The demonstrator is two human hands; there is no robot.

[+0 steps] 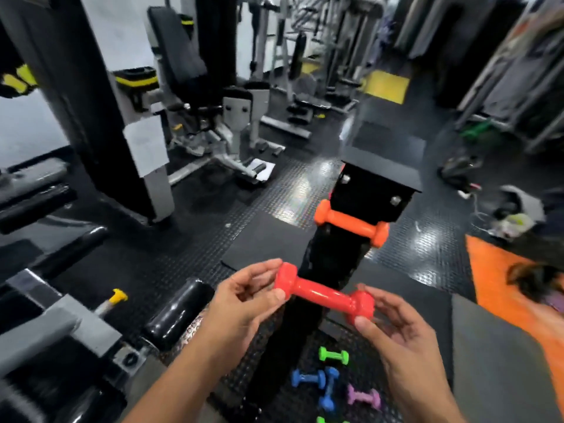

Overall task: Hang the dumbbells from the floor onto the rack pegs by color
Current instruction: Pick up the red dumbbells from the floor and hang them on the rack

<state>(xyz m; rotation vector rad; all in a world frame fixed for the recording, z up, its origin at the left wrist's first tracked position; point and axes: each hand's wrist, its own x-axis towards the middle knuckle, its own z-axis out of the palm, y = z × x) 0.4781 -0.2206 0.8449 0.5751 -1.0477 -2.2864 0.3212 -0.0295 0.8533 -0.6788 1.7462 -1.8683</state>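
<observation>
A red dumbbell (323,296) lies crosswise in front of the black rack column (332,261). My left hand (247,297) pinches its left head and my right hand (393,328) grips its right head. Higher on the rack, an orange dumbbell (351,224) hangs on the pegs under the black top plate (381,172). On the floor at the rack's foot lie a green dumbbell (333,356), two blue dumbbells (320,383) crossed over each other, and a purple dumbbell (364,397). Another green one (329,419) shows at the bottom edge.
Gym machines and padded benches (171,87) fill the left side and the background. A black roller pad (177,312) sits close to my left forearm. An orange mat (512,288) lies on the right, with bags and clutter (512,215) behind it.
</observation>
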